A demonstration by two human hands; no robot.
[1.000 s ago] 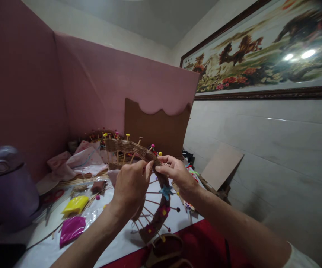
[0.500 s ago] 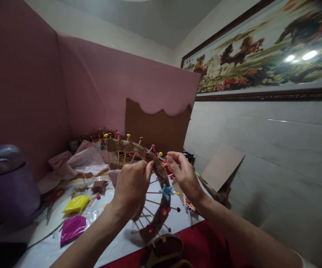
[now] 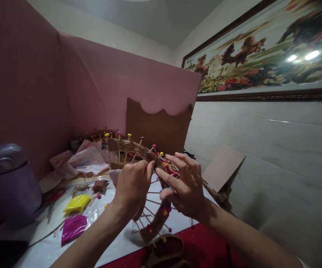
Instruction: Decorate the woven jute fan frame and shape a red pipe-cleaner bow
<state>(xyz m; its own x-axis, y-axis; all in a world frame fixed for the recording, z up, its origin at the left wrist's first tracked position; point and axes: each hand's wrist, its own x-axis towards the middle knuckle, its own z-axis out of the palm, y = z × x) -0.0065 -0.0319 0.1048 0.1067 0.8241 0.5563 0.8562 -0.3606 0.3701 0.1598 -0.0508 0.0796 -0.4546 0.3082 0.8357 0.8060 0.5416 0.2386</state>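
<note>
A curved, twine-wrapped craft wheel (image 3: 131,146) stands upright over the white sheet, with thin sticks through its rim tipped with yellow, pink and brown balls. Pink clay flowers (image 3: 165,212) sit on its lower right part. My left hand (image 3: 131,186) is closed on the rim near its upper right bend, thumb and index pinched together. Over the right side of the rim lies my right hand (image 3: 187,186), its fingers stretched and apart, the index tip touching the rim close to my left thumb. It covers the part of the rim behind it.
At the left stand a purple lidded container (image 3: 8,186) and scissors (image 3: 50,212). Yellow (image 3: 77,203) and magenta (image 3: 73,229) clay packets lie on the white sheet. A pink cloth (image 3: 85,158) is behind them. Brown cardboard (image 3: 158,128) leans on the pink panel (image 3: 127,74).
My right hand has moved left and slightly down from beside the wheel onto its rim, spreading its fingers and covering the blue clay piece. My left hand keeps its grip.
</note>
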